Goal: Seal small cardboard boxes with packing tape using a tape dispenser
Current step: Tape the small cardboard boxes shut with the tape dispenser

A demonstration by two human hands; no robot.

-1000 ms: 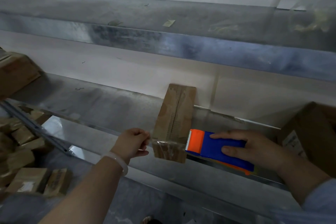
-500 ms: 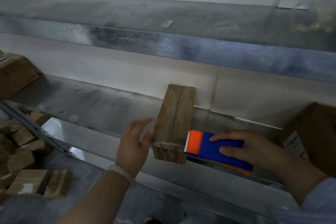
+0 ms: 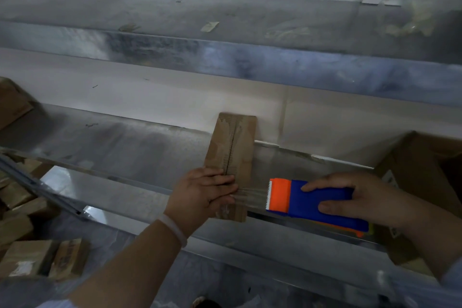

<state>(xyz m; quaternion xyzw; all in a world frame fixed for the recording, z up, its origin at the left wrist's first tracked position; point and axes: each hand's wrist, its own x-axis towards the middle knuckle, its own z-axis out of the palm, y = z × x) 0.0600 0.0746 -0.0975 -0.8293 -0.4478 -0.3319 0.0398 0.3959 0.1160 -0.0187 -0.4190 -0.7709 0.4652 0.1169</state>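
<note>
- The small cardboard box (image 3: pixel 233 142) lies on the table (image 3: pixel 125 147) at the centre of the frame, seam up
- The left hand (image 3: pixel 202 195) presses flat, fingers straight, on the tape (image 3: pixel 252 196) across the box's near end
- The right hand (image 3: pixel 360 197) clasps the tape dispenser (image 3: pixel 295 197) just right of the box, with the tape stretched to its teeth
- Risk: a skewed pull could wrinkle the strip, fail to cut it, or drag the box sideways

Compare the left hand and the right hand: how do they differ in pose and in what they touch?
The left hand lies with fingers straight, flat on the small cardboard box; the right hand curls round the blue-and-orange tape dispenser. The left hand touches the box; the right hand is off it, to its right. Shared: a strip of clear tape runs between them.
</note>
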